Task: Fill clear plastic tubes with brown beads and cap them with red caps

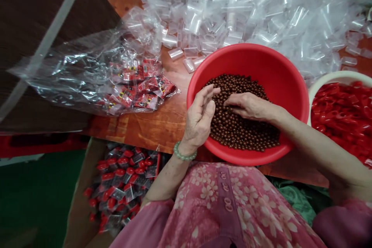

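Hands of mine meet over a red basin (279, 69) of small brown balls (241, 131) at the table's near edge. My left hand (200, 118), at nine o'clock on the rim, stands loosely cupped, fingers half curled; whether it holds anything I cannot tell. My right hand (248, 105) lies palm down on the balls, fingers bent among them. Clear plastic tubes (232, 4) pile at twelve o'clock, red caps in a white bowl (340, 75) at three, red packets in a clear bag (139, 85) at ten.

No legible text. Red packets (145, 87) in the clear bag (87, 69) carry print, too small and blurred to read.
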Action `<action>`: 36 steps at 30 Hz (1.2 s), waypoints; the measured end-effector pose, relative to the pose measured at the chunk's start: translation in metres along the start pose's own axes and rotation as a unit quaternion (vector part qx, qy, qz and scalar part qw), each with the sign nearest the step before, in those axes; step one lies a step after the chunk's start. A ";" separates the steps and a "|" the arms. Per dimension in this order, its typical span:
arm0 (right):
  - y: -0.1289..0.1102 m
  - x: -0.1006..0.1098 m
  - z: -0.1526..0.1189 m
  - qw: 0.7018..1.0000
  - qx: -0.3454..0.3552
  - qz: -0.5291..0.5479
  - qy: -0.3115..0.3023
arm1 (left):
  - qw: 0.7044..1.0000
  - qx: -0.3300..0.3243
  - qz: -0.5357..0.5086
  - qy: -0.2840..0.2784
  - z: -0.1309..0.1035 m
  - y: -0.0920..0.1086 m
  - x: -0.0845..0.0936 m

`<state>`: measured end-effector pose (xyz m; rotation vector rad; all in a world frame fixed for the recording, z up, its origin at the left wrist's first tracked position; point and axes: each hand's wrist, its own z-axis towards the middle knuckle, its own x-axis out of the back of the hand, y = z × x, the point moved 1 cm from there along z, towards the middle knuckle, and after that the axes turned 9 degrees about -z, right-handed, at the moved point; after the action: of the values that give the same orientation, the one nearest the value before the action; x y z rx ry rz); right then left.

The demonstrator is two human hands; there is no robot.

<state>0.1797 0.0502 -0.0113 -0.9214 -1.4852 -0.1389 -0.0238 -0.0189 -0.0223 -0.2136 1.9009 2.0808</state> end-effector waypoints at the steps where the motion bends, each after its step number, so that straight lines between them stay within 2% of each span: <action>1: -0.001 0.002 -0.001 0.998 -0.001 0.058 0.015 | 1.000 -0.001 -0.004 -0.003 0.000 0.000 0.001; 5: -0.011 0.011 -0.011 0.963 -0.052 0.262 0.035 | 0.999 0.001 -0.003 -0.038 -0.001 0.001 0.004; 10: -0.027 0.016 -0.022 0.923 -0.073 0.369 0.074 | 0.987 -0.018 0.108 -0.115 0.003 0.003 -0.003; 13: -0.036 0.016 -0.027 0.929 -0.058 0.344 0.124 | 0.984 -0.011 0.126 -0.123 0.004 0.003 -0.009; 17: -0.046 0.017 -0.042 0.952 -0.067 0.236 0.185 | 0.990 0.052 0.073 -0.112 0.000 0.002 -0.013; 21: -0.052 0.024 -0.061 0.958 -0.079 0.142 0.236 | 0.988 0.072 0.054 -0.124 -0.003 0.005 -0.018; 25: -0.060 0.033 -0.068 0.970 -0.015 0.097 0.224 | 0.976 0.094 0.064 -0.184 -0.004 0.010 -0.024; 29: -0.062 0.038 -0.068 0.977 0.013 0.088 0.195 | 0.970 0.117 0.070 -0.201 -0.005 0.014 -0.027; 33: -0.055 0.035 -0.069 0.980 0.013 0.094 0.172 | 0.965 0.118 0.100 -0.212 -0.004 0.016 -0.027; 36: -0.048 0.028 -0.071 0.976 -0.026 0.119 0.183 | 0.968 0.130 0.066 -0.202 -0.003 0.015 -0.026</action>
<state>0.2100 -0.0116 0.0463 -1.0466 -1.0277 -0.1615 -0.0041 -0.0262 -0.0001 0.3793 1.9370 1.7544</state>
